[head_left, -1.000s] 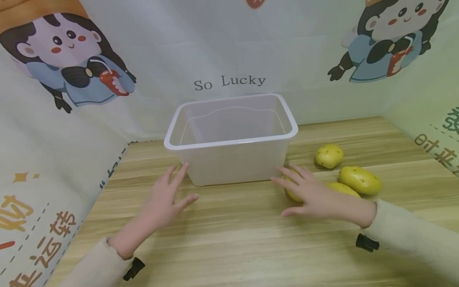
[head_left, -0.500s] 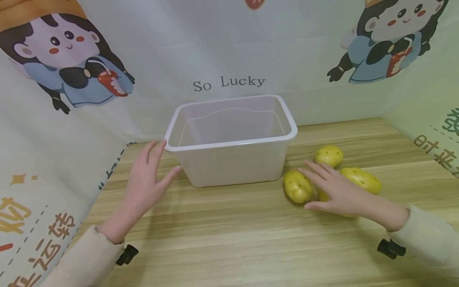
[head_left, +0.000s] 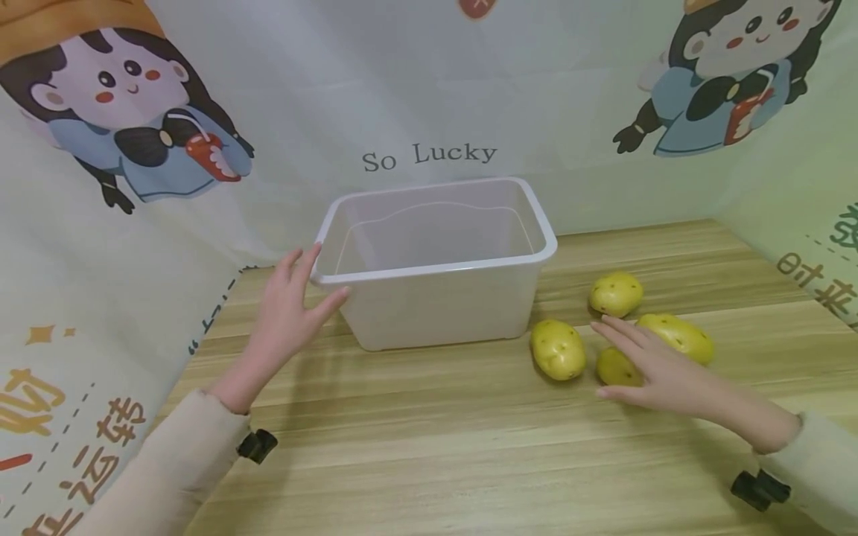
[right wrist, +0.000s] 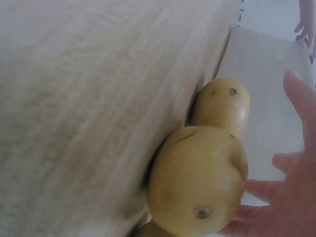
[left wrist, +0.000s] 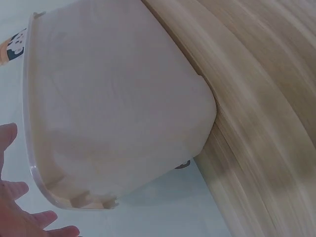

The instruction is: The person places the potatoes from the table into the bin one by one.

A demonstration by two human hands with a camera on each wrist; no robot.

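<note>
Several yellow potatoes lie on the table to the right of a white plastic bin. One potato [head_left: 558, 350] is by the bin's [head_left: 439, 309] right front corner, another [head_left: 616, 293] sits farther back. My right hand [head_left: 670, 376] hovers with spread fingers over a potato [head_left: 615, 367] that it partly hides; one more potato [head_left: 684, 340] shows behind it. In the right wrist view the fingers are beside a large potato [right wrist: 197, 180], not curled round it. My left hand [head_left: 281, 320] is at the bin's left front corner, fingers extended; the left wrist view shows the fingers [left wrist: 15, 188] just off the rim.
The wood-grain table [head_left: 429, 447] runs up to a printed cloth backdrop [head_left: 288, 89] right behind the bin. More cloth hangs at the left and right sides. Nothing shows inside the bin from the head view. A small black device [head_left: 760, 489] is at the right sleeve.
My right hand has moved right and uncovered the potato near the bin's corner. My left hand shifted left and up to the bin's left front corner. Bin and potatoes have not visibly moved.
</note>
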